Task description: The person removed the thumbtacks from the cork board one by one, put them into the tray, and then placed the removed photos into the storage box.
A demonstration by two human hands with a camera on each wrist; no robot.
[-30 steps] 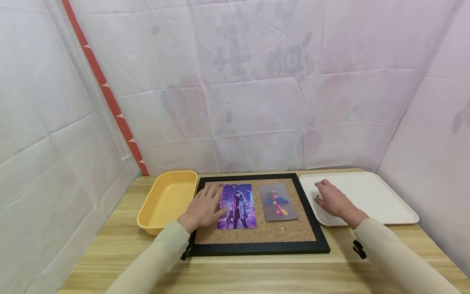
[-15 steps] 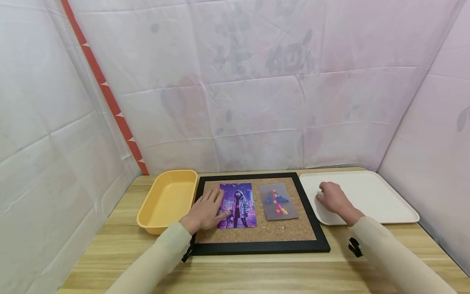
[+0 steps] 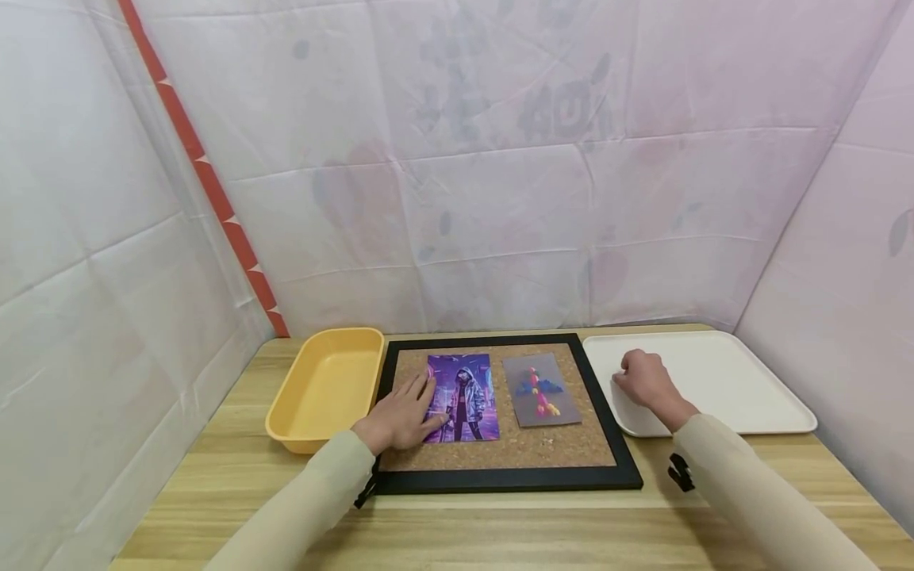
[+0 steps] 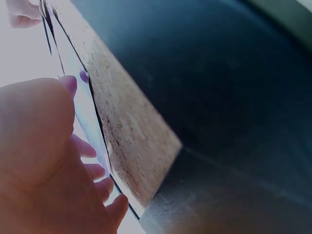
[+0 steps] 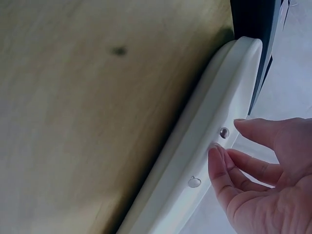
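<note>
On the cork board (image 3: 510,457), the left hand (image 3: 404,416) lies open, palm down, its fingers outstretched over the left edge of the purple print (image 3: 467,400). The grey print (image 3: 541,388) lies right of it, slightly askew, apart from both hands. Over the left part of the white tray (image 3: 721,381), the right hand (image 3: 646,382) has bent fingers; a shiny stud (image 5: 224,132) sits between thumb and fingertips, though whether it is pinched cannot be told. A pale disc (image 5: 194,182) lies nearby on the tray. Left of the board stands the yellow bin (image 3: 328,392).
</note>
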